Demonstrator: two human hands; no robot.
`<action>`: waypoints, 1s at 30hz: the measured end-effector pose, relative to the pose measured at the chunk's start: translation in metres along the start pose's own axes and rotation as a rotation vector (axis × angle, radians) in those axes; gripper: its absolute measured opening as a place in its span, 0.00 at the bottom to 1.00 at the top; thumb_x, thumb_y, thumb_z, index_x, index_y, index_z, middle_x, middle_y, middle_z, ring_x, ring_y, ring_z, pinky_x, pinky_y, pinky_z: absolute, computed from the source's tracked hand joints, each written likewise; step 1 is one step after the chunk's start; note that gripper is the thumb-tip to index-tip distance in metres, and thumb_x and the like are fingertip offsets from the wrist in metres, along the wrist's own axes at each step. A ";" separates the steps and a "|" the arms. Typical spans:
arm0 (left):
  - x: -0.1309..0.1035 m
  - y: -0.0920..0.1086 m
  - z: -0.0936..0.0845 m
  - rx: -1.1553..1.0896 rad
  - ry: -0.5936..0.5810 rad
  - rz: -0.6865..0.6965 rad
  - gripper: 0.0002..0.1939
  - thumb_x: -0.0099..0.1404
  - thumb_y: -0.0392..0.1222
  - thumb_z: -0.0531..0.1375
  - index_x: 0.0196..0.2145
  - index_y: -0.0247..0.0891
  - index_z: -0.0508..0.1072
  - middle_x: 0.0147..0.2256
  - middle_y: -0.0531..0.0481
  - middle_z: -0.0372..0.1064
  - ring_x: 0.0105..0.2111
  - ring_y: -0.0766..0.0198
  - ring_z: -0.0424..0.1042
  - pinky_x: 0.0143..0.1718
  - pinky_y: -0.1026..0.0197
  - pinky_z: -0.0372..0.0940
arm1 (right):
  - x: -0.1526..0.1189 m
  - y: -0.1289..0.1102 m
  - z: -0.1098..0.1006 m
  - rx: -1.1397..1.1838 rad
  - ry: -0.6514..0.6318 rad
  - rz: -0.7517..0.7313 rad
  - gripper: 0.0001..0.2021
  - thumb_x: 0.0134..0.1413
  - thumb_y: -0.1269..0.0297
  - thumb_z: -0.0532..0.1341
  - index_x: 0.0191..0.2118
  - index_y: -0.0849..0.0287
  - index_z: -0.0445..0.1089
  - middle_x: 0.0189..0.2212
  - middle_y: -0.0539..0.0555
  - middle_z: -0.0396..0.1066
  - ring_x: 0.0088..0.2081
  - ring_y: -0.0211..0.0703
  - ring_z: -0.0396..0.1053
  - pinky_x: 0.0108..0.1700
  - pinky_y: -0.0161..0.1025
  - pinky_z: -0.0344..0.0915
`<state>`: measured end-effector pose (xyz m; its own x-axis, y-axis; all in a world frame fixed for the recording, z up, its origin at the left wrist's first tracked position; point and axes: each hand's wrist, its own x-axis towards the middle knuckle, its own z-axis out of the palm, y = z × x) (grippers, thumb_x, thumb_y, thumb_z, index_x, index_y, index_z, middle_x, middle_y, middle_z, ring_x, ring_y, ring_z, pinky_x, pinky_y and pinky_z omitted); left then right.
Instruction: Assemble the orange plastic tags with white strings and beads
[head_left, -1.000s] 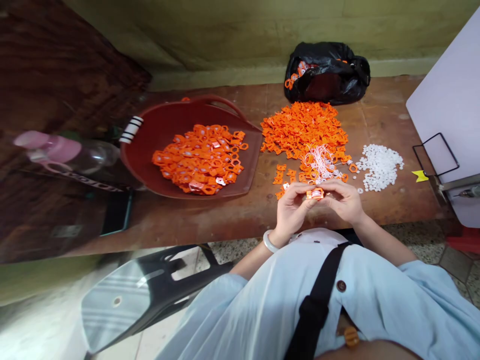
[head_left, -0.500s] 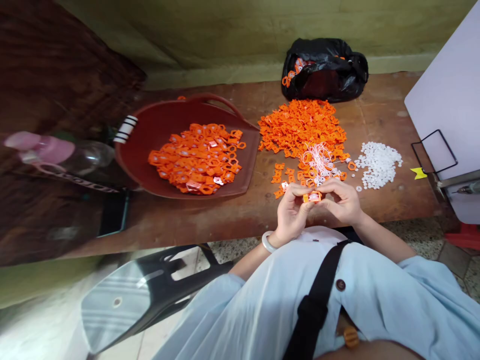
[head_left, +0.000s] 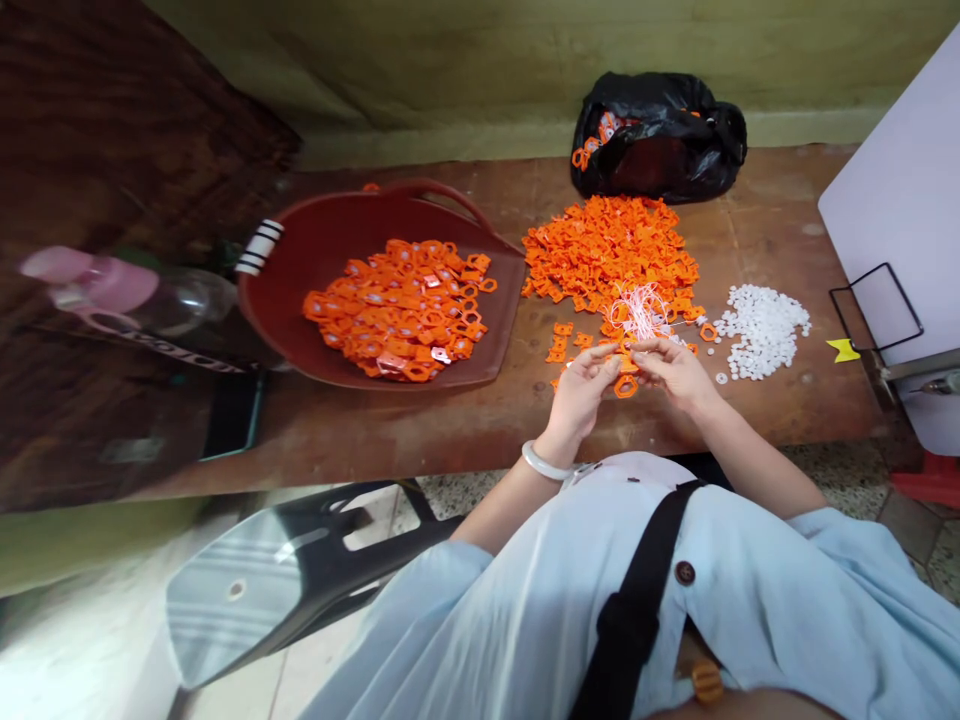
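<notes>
My left hand [head_left: 581, 392] and my right hand [head_left: 679, 375] meet near the table's front edge, fingers pinched on one small orange piece [head_left: 625, 385] with a hexagonal ring at its lower end. Just beyond my fingertips lies a tangle of pale pink and white string [head_left: 640, 309]. Behind it spreads a large heap of orange plastic pieces [head_left: 607, 250]. A few loose orange pieces [head_left: 557, 343] lie left of the string. To the right is a pile of small white discs [head_left: 761, 330].
A dark red basket [head_left: 277, 310] at the left holds more orange pieces. A black plastic bag [head_left: 660, 140] stands at the back. Far left are a pink-lidded bottle [head_left: 120, 285] and a phone [head_left: 232, 415]. A pale panel [head_left: 907, 220] stands at the right, a stool [head_left: 232, 590] below.
Both hands have moved slightly up and away from my body. The orange piece has turned, so its hexagonal ring now shows below my fingers. The whole view has shifted a little.
</notes>
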<state>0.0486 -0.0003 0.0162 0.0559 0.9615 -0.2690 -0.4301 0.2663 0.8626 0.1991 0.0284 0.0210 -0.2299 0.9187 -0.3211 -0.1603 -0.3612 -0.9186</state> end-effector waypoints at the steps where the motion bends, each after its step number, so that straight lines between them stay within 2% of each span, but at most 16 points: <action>1: 0.002 0.001 -0.002 -0.012 -0.022 -0.038 0.24 0.47 0.51 0.73 0.38 0.37 0.76 0.30 0.50 0.77 0.28 0.66 0.75 0.32 0.62 0.70 | 0.003 0.001 -0.002 0.033 0.002 0.042 0.22 0.31 0.51 0.74 0.31 0.58 0.71 0.18 0.43 0.71 0.18 0.31 0.65 0.22 0.30 0.61; 6: -0.001 0.004 -0.005 -0.042 -0.101 -0.053 0.21 0.45 0.47 0.74 0.36 0.37 0.78 0.33 0.49 0.78 0.30 0.65 0.76 0.34 0.62 0.70 | 0.002 -0.003 -0.004 0.127 -0.009 0.122 0.20 0.31 0.54 0.74 0.24 0.59 0.66 0.16 0.43 0.69 0.15 0.27 0.62 0.17 0.27 0.54; 9: -0.004 0.004 -0.003 -0.036 -0.087 -0.013 0.19 0.44 0.46 0.75 0.34 0.38 0.78 0.32 0.50 0.78 0.30 0.66 0.75 0.34 0.63 0.70 | -0.004 -0.006 0.000 0.154 -0.026 0.145 0.22 0.31 0.52 0.74 0.22 0.59 0.63 0.13 0.41 0.65 0.14 0.27 0.60 0.15 0.27 0.53; 12: -0.007 0.004 -0.003 -0.036 -0.056 -0.004 0.19 0.44 0.47 0.74 0.33 0.38 0.79 0.32 0.50 0.78 0.30 0.67 0.75 0.34 0.63 0.70 | -0.010 -0.009 0.003 0.116 -0.034 0.107 0.24 0.33 0.48 0.73 0.22 0.58 0.61 0.13 0.41 0.63 0.13 0.28 0.60 0.15 0.27 0.52; 15: -0.010 0.005 -0.005 -0.023 -0.057 -0.014 0.18 0.47 0.48 0.73 0.33 0.36 0.79 0.31 0.49 0.78 0.29 0.67 0.75 0.34 0.63 0.69 | -0.015 -0.012 0.003 0.030 -0.082 0.039 0.24 0.39 0.44 0.70 0.22 0.58 0.61 0.14 0.41 0.63 0.14 0.29 0.60 0.16 0.28 0.55; 17: -0.012 0.007 -0.005 -0.023 -0.069 -0.022 0.18 0.48 0.49 0.73 0.33 0.36 0.79 0.30 0.48 0.77 0.28 0.67 0.75 0.33 0.63 0.70 | -0.018 -0.013 0.001 -0.051 -0.102 -0.056 0.22 0.44 0.44 0.68 0.24 0.58 0.65 0.17 0.44 0.67 0.17 0.30 0.63 0.20 0.29 0.61; 20: -0.015 0.010 -0.005 -0.049 -0.089 -0.036 0.18 0.48 0.50 0.72 0.31 0.35 0.79 0.30 0.48 0.77 0.27 0.66 0.75 0.32 0.62 0.70 | -0.024 -0.015 -0.003 -0.202 -0.092 -0.332 0.18 0.46 0.47 0.69 0.34 0.57 0.73 0.31 0.50 0.75 0.29 0.35 0.72 0.31 0.34 0.71; 22: -0.018 0.012 -0.003 -0.063 -0.093 -0.045 0.17 0.48 0.50 0.73 0.31 0.36 0.79 0.30 0.49 0.77 0.27 0.66 0.74 0.32 0.62 0.70 | -0.030 -0.016 -0.004 -0.341 -0.095 -0.524 0.16 0.47 0.51 0.70 0.39 0.54 0.76 0.39 0.53 0.76 0.38 0.40 0.74 0.38 0.38 0.73; 24: -0.020 0.013 -0.002 -0.062 -0.093 -0.045 0.17 0.48 0.50 0.73 0.32 0.36 0.79 0.30 0.49 0.77 0.28 0.66 0.75 0.32 0.63 0.70 | -0.035 -0.018 -0.005 -0.482 -0.104 -0.660 0.13 0.49 0.56 0.70 0.41 0.52 0.77 0.42 0.54 0.76 0.43 0.43 0.74 0.42 0.41 0.74; 27: -0.023 0.014 -0.001 -0.047 -0.084 -0.008 0.18 0.48 0.49 0.73 0.35 0.37 0.79 0.32 0.49 0.78 0.31 0.66 0.76 0.35 0.64 0.71 | -0.040 -0.020 -0.005 -0.569 -0.105 -0.762 0.12 0.50 0.60 0.69 0.43 0.50 0.78 0.42 0.54 0.77 0.44 0.44 0.74 0.44 0.42 0.74; 30: -0.023 0.013 0.000 -0.010 -0.040 0.105 0.20 0.48 0.48 0.73 0.37 0.38 0.77 0.35 0.49 0.77 0.34 0.66 0.76 0.38 0.63 0.71 | -0.039 -0.020 -0.007 -0.534 -0.099 -0.747 0.08 0.56 0.60 0.66 0.41 0.50 0.79 0.42 0.54 0.77 0.43 0.43 0.75 0.45 0.43 0.75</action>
<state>0.0417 -0.0189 0.0332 0.0459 0.9861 -0.1596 -0.4444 0.1632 0.8809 0.2175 0.0012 0.0503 -0.3304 0.8566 0.3962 0.1581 0.4641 -0.8716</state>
